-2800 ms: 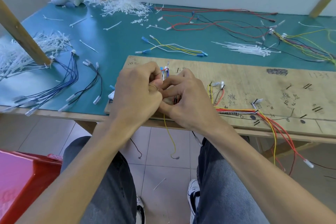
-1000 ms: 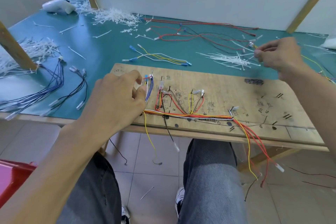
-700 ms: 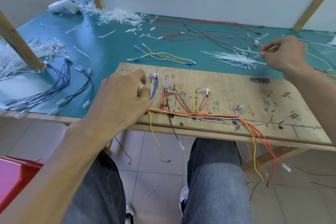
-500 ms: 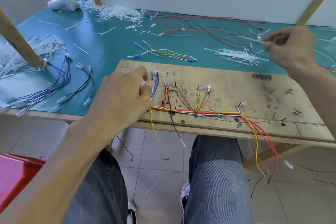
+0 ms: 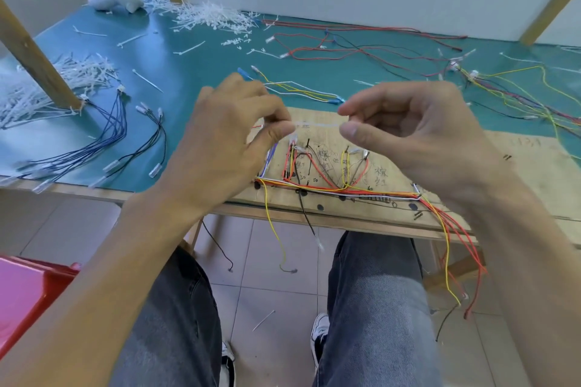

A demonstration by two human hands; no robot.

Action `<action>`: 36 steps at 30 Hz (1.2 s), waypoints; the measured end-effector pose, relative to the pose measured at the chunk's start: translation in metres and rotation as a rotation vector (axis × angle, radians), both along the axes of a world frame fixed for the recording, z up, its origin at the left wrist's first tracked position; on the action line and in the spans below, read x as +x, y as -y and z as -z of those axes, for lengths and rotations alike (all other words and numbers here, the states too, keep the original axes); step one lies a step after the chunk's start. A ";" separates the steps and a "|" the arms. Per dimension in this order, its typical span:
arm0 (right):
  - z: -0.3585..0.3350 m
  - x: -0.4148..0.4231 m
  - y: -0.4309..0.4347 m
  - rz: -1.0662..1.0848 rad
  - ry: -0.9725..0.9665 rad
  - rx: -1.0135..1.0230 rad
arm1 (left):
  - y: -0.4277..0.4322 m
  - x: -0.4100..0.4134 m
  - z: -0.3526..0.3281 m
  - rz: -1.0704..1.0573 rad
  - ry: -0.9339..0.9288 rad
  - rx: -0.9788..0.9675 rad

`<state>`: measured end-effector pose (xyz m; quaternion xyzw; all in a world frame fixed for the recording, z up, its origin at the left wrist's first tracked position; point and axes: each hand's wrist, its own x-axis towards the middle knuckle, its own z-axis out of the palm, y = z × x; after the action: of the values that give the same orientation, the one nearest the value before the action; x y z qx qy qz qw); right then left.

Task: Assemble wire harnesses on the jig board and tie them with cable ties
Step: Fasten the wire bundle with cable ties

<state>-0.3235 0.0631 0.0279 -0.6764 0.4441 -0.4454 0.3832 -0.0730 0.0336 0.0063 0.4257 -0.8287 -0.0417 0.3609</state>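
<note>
Hands are held up over the jig board, which is laid on the green table. A thin white cable tie is stretched flat between them. Its 9 o'clock end is pinched by the thumb and first finger of the left hand. Its 3 o'clock end is touched by the thumb of the right hand, whose fingers are curled; a pinch there cannot be told. The wire harness is laid on the board, at 6 o'clock from the tie. Loose ties are piled at 11 o'clock.
</note>
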 end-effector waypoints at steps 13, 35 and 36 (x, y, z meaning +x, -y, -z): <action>0.046 0.047 -0.004 0.505 0.137 -0.165 | 0.000 -0.002 0.010 -0.106 -0.025 0.315; 0.089 0.050 -0.008 0.715 -0.421 -0.335 | 0.016 0.002 0.028 -0.096 0.256 0.198; 0.089 0.050 -0.008 0.708 -0.427 -0.347 | 0.016 0.002 0.029 -0.096 0.241 0.204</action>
<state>-0.2730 0.0713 -0.0612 -0.6138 0.6361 -0.4674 -0.0123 -0.0713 0.0181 -0.0225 0.5011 -0.8363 -0.0569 0.2152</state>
